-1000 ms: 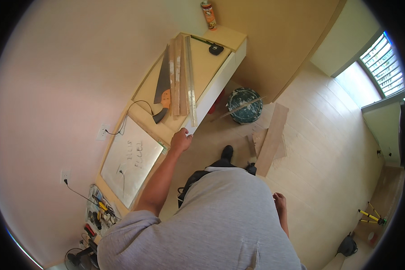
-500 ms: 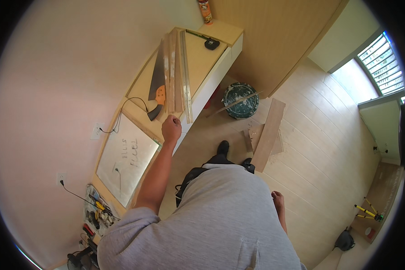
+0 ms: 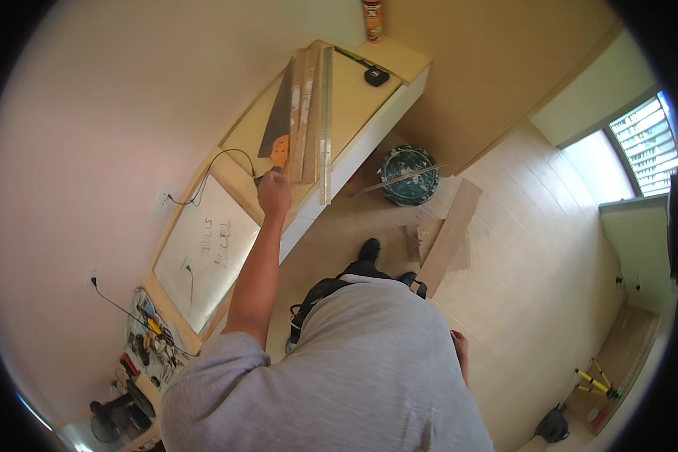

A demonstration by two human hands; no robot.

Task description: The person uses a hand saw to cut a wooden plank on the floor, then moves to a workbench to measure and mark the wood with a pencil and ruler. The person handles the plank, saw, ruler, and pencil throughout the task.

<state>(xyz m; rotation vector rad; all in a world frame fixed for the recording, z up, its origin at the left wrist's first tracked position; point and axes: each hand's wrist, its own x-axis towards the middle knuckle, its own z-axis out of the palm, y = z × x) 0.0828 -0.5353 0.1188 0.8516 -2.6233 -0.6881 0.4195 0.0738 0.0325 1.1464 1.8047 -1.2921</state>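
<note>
My left hand [image 3: 274, 194] is closed at the grip of a handsaw, with its fingers over the dark end of the handle. The handsaw [image 3: 279, 148] has an orange and black handle and a dark blade, and lies on a pale wooden bench top. Long wooden strips [image 3: 305, 113] lie right beside the blade. A straight metal strip [image 3: 326, 128] runs along their other side, its near end past the bench edge. My right hand [image 3: 459, 346] hangs low beside my body; the grey shirt hides most of its fingers.
A black tape measure [image 3: 377, 76] and an orange canister [image 3: 372, 22] sit at the far end. A mirror-like panel [image 3: 207, 252] lies nearer, with scattered tools [image 3: 152, 331] beyond. On the floor are a paint-spattered bucket [image 3: 409, 175], boards [image 3: 450, 237] and a yellow tripod [image 3: 595, 383].
My left hand has moved from the near ends of the wooden strips leftward onto the saw's handle. My right hand has slipped further behind my body. The whole view has shifted slightly.
</note>
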